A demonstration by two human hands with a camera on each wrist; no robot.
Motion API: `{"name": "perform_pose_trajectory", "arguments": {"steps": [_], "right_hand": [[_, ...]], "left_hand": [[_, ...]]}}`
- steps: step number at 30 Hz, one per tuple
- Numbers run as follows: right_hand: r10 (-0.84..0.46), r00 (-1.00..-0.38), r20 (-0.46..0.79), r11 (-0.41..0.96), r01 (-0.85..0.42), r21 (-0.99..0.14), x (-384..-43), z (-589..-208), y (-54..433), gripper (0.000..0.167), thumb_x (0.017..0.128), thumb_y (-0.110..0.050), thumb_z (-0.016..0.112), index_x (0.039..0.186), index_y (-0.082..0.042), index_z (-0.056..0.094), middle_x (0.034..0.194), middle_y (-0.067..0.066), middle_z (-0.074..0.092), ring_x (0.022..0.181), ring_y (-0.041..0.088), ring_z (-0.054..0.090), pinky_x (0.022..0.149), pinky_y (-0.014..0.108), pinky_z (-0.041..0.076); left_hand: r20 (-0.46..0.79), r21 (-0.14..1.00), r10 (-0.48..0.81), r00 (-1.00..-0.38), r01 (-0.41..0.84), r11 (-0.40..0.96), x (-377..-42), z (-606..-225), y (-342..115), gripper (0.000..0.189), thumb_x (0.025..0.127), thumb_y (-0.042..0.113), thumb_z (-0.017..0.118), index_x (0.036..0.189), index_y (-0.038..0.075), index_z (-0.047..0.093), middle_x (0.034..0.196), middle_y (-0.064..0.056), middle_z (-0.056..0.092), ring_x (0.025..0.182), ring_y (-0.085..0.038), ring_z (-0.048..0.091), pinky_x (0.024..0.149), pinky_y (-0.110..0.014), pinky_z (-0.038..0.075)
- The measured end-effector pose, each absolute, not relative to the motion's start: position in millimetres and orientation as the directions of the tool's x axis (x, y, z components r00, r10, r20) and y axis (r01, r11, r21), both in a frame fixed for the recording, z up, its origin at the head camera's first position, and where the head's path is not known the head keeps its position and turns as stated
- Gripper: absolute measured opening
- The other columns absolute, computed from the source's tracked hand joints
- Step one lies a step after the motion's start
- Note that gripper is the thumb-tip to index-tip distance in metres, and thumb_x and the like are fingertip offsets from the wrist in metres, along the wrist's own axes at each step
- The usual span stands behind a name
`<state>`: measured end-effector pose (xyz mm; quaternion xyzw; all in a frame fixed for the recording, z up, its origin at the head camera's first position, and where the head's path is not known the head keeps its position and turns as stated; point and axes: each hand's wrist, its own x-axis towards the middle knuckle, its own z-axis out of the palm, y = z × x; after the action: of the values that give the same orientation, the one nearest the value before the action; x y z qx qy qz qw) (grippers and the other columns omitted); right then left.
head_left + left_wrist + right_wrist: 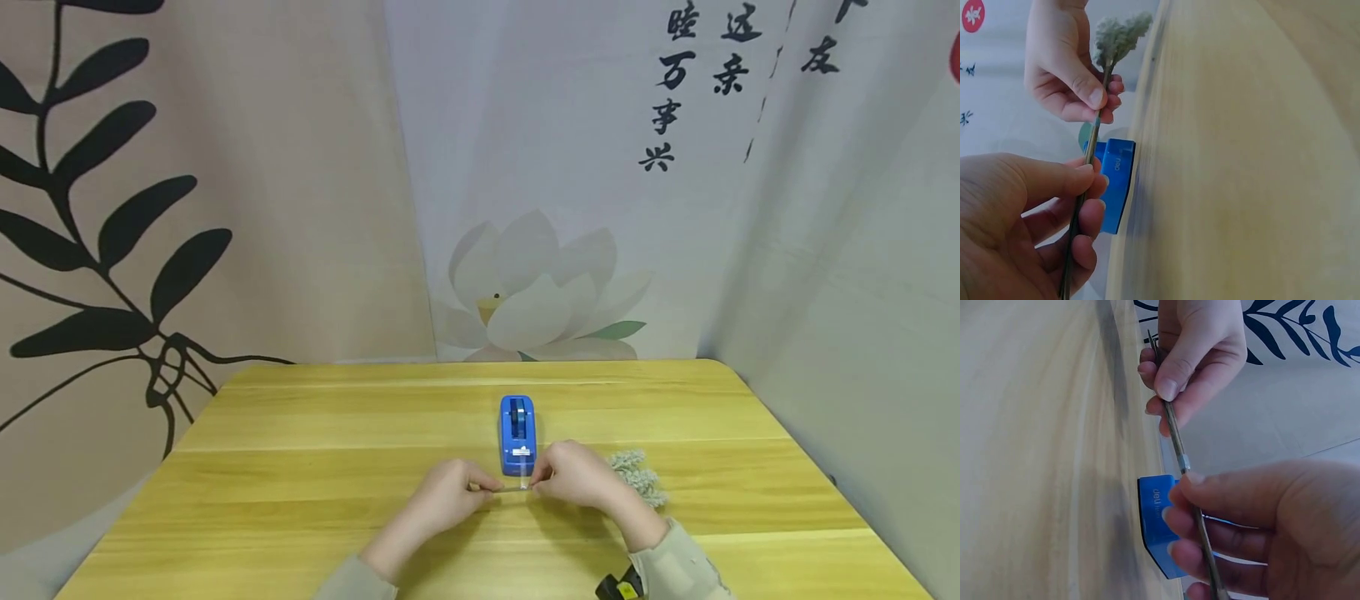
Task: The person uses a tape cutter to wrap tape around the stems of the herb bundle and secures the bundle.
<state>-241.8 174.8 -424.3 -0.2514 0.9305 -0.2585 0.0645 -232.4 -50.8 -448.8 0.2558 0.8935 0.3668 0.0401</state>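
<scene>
A bunch of dried flowers (1116,40) with pale green heads and thin brown stems (1174,428) is held level between both hands. My left hand (447,493) pinches the stems toward their bare ends. With thumb and fingertips, my right hand (576,475) grips them on the flower-head side. Between the hands, a clear band of tape (1183,462) lies on the stems. A clear strip (523,472) runs from it to the blue tape dispenser (517,425), which stands just beyond the hands. In the head view the right hand partly hides the bunch.
Close to the right sleeve, at the near edge of the head view, a black object with a yellow patch (626,588) is partly covered. The wooden table (300,450) reaches back to a printed curtain (315,208).
</scene>
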Motion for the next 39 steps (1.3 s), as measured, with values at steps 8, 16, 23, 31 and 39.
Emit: {"name": "perform_pose_trajectory", "arguments": {"steps": [8,16,23,31,39], "right_hand": [[-0.47,-0.882,0.039,0.767,-0.43,-0.476,-241.0,-427.5,173.3,0.014,0.077,-0.01,0.077,0.07,-0.018,0.067,0.07,-0.013,0.059,0.061,0.006,0.05,0.058,0.028,0.044],[-0.453,-0.891,0.039,0.774,-0.415,-0.478,-239.7,-429.9,172.7,0.02,0.077,-0.011,0.077,0.07,-0.021,0.062,0.069,-0.013,0.057,0.06,0.007,0.049,0.059,0.028,0.043],[-0.453,-0.89,0.056,0.773,-0.423,-0.473,-239.3,-430.3,171.9,0.021,0.077,-0.011,0.078,0.07,-0.021,0.061,0.069,-0.013,0.057,0.06,0.007,0.048,0.058,0.028,0.043],[-0.461,-0.886,0.041,0.723,-0.402,-0.561,-242.2,-430.7,174.2,0.012,0.082,-0.015,0.073,0.072,-0.018,0.066,0.071,-0.011,0.059,0.058,0.007,0.05,0.054,0.026,0.044],[-0.456,-0.889,0.043,0.711,-0.393,-0.582,-244.0,-430.0,178.5,0.016,0.09,-0.013,0.065,0.076,-0.01,0.073,0.062,-0.009,0.055,0.051,0.006,0.042,0.047,0.024,0.039]], "left_hand": [[0.098,0.697,0.478,-0.873,0.404,0.593,-236.3,-447.7,-47.8,0.013,0.084,0.01,0.072,0.094,0.016,0.078,0.098,-0.001,0.072,0.067,-0.006,0.059,0.058,-0.024,0.047],[0.083,0.697,0.474,-0.876,0.391,0.601,-239.1,-447.0,-45.4,0.014,0.089,0.023,0.068,0.094,0.015,0.078,0.084,0.008,0.07,0.05,-0.005,0.054,0.053,-0.025,0.046],[0.083,0.683,0.506,-0.858,0.419,0.599,-241.1,-448.7,-43.0,0.013,0.089,0.018,0.067,0.094,0.011,0.077,0.087,0.004,0.071,0.062,-0.003,0.053,0.057,-0.023,0.046],[0.059,0.743,0.467,-0.882,0.352,0.57,-240.6,-451.8,-44.0,0.012,0.088,0.014,0.067,0.095,0.011,0.077,0.083,0.004,0.068,0.043,-0.006,0.048,0.04,-0.02,0.04],[0.069,0.743,0.439,-0.896,0.34,0.576,-239.6,-451.3,-41.4,0.012,0.086,0.013,0.069,0.094,0.012,0.078,0.095,-0.005,0.072,0.041,-0.005,0.047,0.04,-0.021,0.04]]}}
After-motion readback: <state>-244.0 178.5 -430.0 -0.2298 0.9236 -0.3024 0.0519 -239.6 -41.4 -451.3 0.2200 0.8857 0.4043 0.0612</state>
